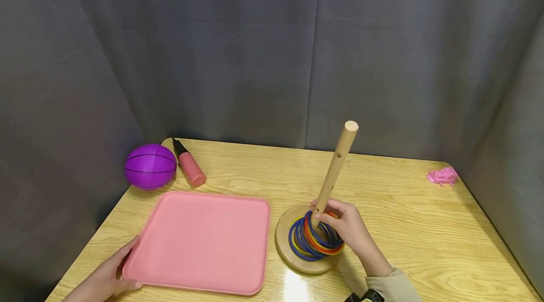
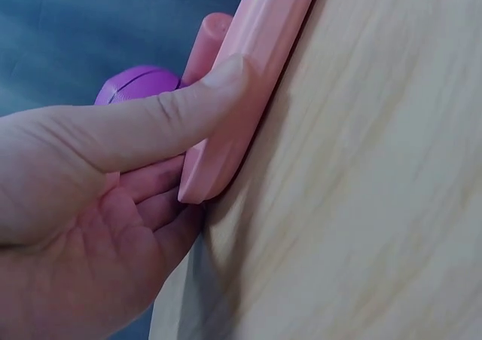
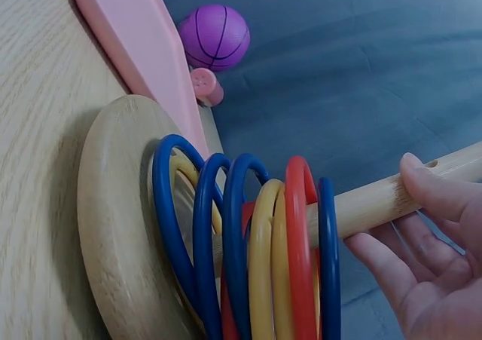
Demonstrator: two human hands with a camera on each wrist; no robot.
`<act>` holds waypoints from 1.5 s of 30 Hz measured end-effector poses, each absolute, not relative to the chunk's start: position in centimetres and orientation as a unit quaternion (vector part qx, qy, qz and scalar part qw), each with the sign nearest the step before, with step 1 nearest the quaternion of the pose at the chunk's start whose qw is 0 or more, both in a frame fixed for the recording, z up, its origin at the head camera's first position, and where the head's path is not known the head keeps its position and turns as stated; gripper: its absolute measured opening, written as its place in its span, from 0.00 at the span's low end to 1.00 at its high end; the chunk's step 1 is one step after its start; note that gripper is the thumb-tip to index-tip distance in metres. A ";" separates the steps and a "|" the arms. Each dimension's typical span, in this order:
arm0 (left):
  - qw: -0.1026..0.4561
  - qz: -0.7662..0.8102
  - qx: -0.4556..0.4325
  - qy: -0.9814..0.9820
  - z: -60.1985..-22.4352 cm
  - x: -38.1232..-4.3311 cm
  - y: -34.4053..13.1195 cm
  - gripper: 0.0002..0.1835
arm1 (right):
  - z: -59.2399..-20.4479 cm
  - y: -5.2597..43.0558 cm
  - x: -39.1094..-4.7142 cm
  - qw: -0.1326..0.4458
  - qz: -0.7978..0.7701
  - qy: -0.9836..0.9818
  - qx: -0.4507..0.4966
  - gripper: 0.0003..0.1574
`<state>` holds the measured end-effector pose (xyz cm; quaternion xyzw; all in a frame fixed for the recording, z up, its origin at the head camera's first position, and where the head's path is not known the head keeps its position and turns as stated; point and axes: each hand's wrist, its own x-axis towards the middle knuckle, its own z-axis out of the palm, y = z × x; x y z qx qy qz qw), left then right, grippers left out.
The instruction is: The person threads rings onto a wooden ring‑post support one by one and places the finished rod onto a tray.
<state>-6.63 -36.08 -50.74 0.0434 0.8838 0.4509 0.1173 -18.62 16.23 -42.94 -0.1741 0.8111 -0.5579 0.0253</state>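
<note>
At the front left, my left hand point(image 1: 104, 274) holds the near left corner of a pink tray point(image 1: 208, 240), which lies flat on the table. The left wrist view shows the thumb on the tray's wall and the fingers round the corner. My right hand point(image 1: 352, 227) pinches the lower part of a wooden post point(image 1: 333, 174), thumb on one side and fingers behind. Blue, red and yellow rings point(image 3: 300, 234) are stacked around the post below the hand, above its round wooden base point(image 3: 113, 212). In the head view the post leans to the right.
A purple ball point(image 1: 150, 166) sits at the table's far left edge. Beside it lies a hand pump point(image 1: 191, 168) with a black end, behind the tray. A small pink toy point(image 1: 443, 176) stands near the far right corner. Grey curtains point(image 1: 238, 56) enclose the wooden table point(image 1: 403, 198).
</note>
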 end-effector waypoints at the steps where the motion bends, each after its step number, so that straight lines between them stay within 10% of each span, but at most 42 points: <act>1: 0.107 0.442 0.045 0.890 -50.7 -6.7 -35.8 0.53 | -42.9 16.3 -18.6 0.023 -0.557 0.812 -0.173 0.17; 14: 0.037 0.483 0.094 0.870 -50.7 -7.9 -33.1 0.51 | -41.6 16.8 -18.2 -0.001 -0.557 0.812 -0.174 0.17; 45: 0.122 0.510 0.027 0.851 -48.9 -10.7 -23.8 0.59 | -40.1 17.8 -18.0 -0.045 -0.548 0.814 -0.187 0.16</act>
